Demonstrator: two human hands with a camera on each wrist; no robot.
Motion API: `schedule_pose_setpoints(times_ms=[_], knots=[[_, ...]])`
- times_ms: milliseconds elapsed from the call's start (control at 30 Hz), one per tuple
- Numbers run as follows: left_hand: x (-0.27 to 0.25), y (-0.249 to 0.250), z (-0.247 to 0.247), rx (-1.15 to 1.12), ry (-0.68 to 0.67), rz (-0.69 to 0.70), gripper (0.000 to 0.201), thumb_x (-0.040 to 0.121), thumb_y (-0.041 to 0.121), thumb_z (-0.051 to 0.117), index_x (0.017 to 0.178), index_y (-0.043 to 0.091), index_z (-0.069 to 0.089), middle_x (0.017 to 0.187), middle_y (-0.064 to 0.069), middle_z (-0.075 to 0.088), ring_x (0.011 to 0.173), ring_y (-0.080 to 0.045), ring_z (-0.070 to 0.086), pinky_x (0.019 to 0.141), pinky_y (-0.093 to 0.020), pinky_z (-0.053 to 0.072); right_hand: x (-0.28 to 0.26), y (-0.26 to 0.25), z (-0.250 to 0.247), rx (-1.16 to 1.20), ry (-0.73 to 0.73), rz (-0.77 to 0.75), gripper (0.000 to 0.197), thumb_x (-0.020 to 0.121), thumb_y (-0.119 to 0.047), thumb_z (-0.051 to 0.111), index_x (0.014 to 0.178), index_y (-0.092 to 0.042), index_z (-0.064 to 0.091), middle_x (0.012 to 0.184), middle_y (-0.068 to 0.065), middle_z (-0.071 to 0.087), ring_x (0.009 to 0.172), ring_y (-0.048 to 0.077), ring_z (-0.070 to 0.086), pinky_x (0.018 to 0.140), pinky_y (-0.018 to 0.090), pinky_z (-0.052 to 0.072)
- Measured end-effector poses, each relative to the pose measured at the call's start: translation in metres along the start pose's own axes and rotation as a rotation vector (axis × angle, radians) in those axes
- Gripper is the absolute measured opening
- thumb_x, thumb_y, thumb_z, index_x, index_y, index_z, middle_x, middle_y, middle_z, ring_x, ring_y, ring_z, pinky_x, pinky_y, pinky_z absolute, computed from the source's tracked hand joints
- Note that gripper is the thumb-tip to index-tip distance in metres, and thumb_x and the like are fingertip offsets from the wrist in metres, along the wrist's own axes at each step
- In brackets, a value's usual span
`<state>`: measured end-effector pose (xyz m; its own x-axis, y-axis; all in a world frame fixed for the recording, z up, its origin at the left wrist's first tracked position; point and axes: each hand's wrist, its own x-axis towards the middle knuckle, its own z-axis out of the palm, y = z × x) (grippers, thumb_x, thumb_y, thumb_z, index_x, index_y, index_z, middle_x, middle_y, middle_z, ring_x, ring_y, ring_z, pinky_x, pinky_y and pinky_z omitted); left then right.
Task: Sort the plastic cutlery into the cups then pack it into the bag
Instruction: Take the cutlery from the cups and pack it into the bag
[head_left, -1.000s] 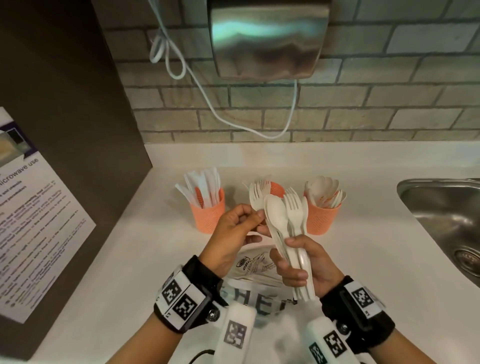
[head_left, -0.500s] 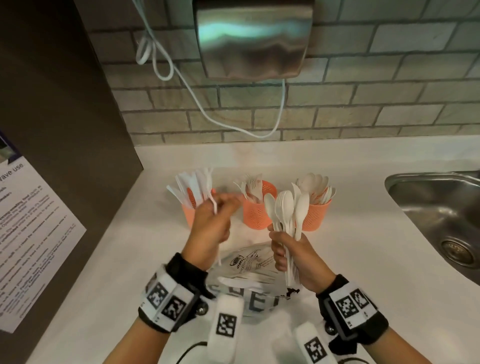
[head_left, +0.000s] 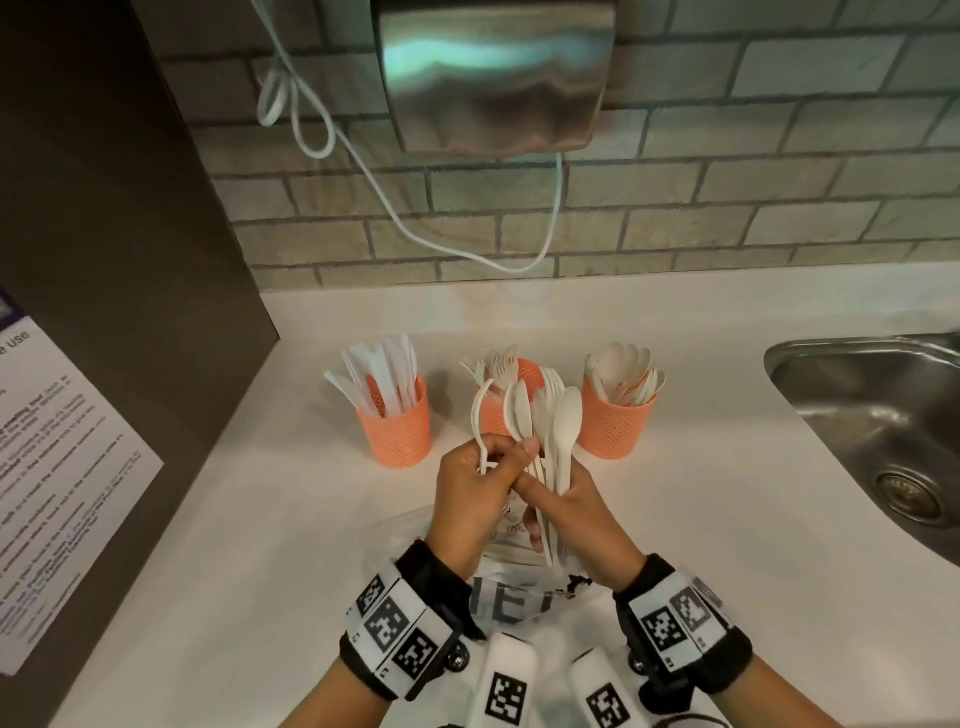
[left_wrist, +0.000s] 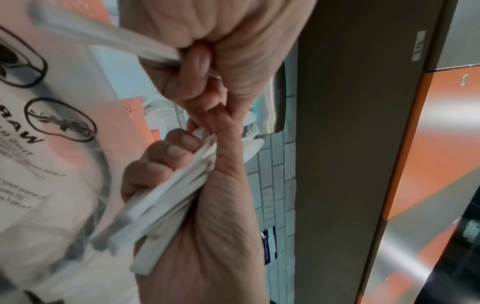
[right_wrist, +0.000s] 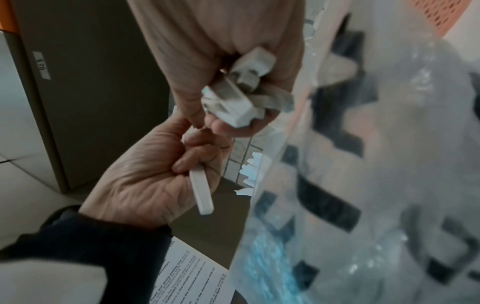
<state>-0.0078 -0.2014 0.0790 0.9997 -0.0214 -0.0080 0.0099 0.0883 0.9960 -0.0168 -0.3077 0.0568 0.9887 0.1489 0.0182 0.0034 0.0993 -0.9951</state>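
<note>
Above the clear plastic bag (head_left: 511, 587) on the white desk (head_left: 727, 519), the right hand (head_left: 576, 512) grips a bunch of white plastic spoons and forks (head_left: 550, 436). The left hand (head_left: 470, 493) pinches one white piece (head_left: 480, 415) (seen edge-on). Pull it slowly, bunch tight, then drop it in the matching orange cup (head_left: 399, 434) behind the bag.

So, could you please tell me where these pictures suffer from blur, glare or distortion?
Head view: sharp, though the wide lens bows the brick wall, and the steel dispenser carries a bright reflection. Left wrist view: the bag and cutlery handles are smeared. Right wrist view: the bag is a soft blur; the left hand is sharper.
</note>
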Motion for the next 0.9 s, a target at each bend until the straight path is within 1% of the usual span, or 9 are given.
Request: schedule_pose_setpoints(times_ms=[133,200,267,433,500,567,667,800,900], knots=[[0.004,0.001,0.000,-0.064,0.047,-0.016,0.016,0.082,0.017,0.067,0.077,0.002,0.062,0.052,0.000,0.051,0.044,-0.007,0.046,0.047,-0.017,0.043,-0.001,0.001,-0.001,0.057,-0.032,0.001,0.031,0.082,-0.029,0.054,0.111,-0.019,0.053,0.058,-0.008,0.058,0.039,0.008,0.048,0.037,0.018,0.042],[0.005,0.003,0.000,-0.077,0.053,-0.033,0.014,0.082,0.015,0.067,0.075,0.003,0.062,0.055,-0.003,0.054,0.039,-0.005,0.047,0.041,-0.013,0.040,-0.002,0.001,-0.002,0.085,-0.033,0.045,0.038,0.080,-0.039,0.051,0.108,-0.014,0.054,0.055,-0.008,0.054,0.041,0.008,0.049,0.037,0.019,0.042],[0.009,0.000,-0.002,-0.049,0.069,-0.028,0.014,0.081,0.016,0.069,0.074,0.005,0.062,0.064,-0.005,0.059,0.045,-0.005,0.052,0.046,-0.013,0.045,-0.002,0.001,-0.003,0.125,-0.027,0.088,0.038,0.082,-0.045,0.046,0.104,-0.015,0.056,0.057,-0.004,0.049,0.042,0.010,0.048,0.037,0.021,0.041],[0.013,-0.008,-0.001,0.029,0.081,-0.015,0.016,0.086,0.016,0.063,0.074,0.007,0.059,0.072,-0.008,0.064,0.053,-0.008,0.058,0.054,-0.014,0.049,-0.001,0.004,-0.004,0.174,-0.016,0.112,0.037,0.084,-0.042,0.048,0.100,-0.009,0.058,0.057,0.004,0.046,0.040,0.011,0.048,0.036,0.022,0.040],[0.015,-0.009,0.000,0.052,0.124,0.024,0.018,0.093,0.016,0.052,0.084,0.002,0.058,0.078,-0.012,0.067,0.060,-0.012,0.063,0.056,-0.015,0.051,0.000,0.005,-0.005,0.152,0.005,0.083,0.038,0.084,-0.038,0.051,0.105,-0.008,0.059,0.054,0.004,0.049,0.040,0.014,0.050,0.037,0.024,0.044],[0.020,-0.008,-0.002,0.014,0.193,0.048,0.020,0.097,0.016,0.041,0.100,0.000,0.052,0.073,-0.011,0.061,0.056,-0.007,0.058,0.050,-0.017,0.046,0.002,0.007,-0.006,0.124,0.047,0.062,0.035,0.087,-0.031,0.051,0.107,-0.002,0.056,0.055,0.004,0.052,0.041,0.014,0.053,0.039,0.024,0.048],[0.024,-0.001,-0.009,-0.014,0.270,0.092,0.020,0.100,0.020,0.035,0.090,0.010,0.050,0.061,-0.001,0.044,0.044,0.002,0.042,0.049,-0.016,0.034,0.004,0.015,-0.008,0.007,0.135,0.015,0.025,0.094,-0.020,0.049,0.105,0.002,0.048,0.056,0.004,0.049,0.038,0.011,0.051,0.038,0.024,0.047],[0.018,0.006,-0.015,0.061,0.180,0.170,0.031,0.098,0.024,0.040,0.078,0.010,0.060,0.045,0.013,0.049,0.049,0.002,0.045,0.058,-0.008,0.040,0.005,0.021,-0.009,-0.171,0.200,-0.083,0.018,0.093,-0.023,0.051,0.100,-0.007,0.049,0.054,-0.006,0.049,0.038,0.007,0.046,0.038,0.022,0.041],[0.005,0.010,-0.011,0.072,0.042,0.161,0.022,0.095,0.026,0.046,0.090,0.011,0.062,0.054,0.009,0.061,0.040,-0.007,0.048,0.046,-0.020,0.045,0.006,0.025,-0.007,-0.262,0.257,-0.136,0.022,0.092,-0.028,0.053,0.113,-0.022,0.047,0.063,-0.014,0.056,0.049,-0.001,0.054,0.052,0.019,0.043]])
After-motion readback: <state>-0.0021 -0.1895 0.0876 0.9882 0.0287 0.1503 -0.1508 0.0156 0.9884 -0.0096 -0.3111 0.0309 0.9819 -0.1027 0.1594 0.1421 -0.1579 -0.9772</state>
